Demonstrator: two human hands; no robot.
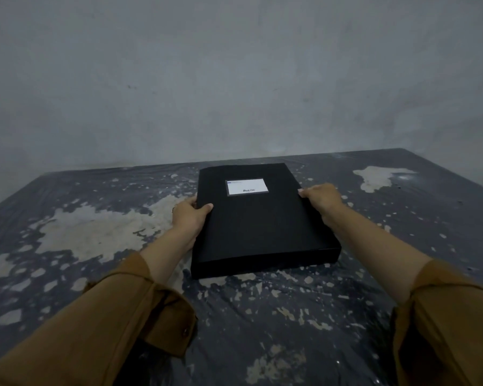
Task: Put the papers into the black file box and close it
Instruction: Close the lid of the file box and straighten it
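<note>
A flat black file box [260, 227] lies shut on the table, a white label [247, 186] on its lid near the far end. My left hand [188, 215] grips the box's left edge, thumb on top of the lid. On the right edge sits my right hand [322, 199], fingers curled over the side. No papers are in sight.
The dark table [95, 246] has a worn surface with pale patches where the coating has peeled. A grey wall [234, 79] stands right behind its far edge. Brown sleeves cover both my forearms near the bottom of the view.
</note>
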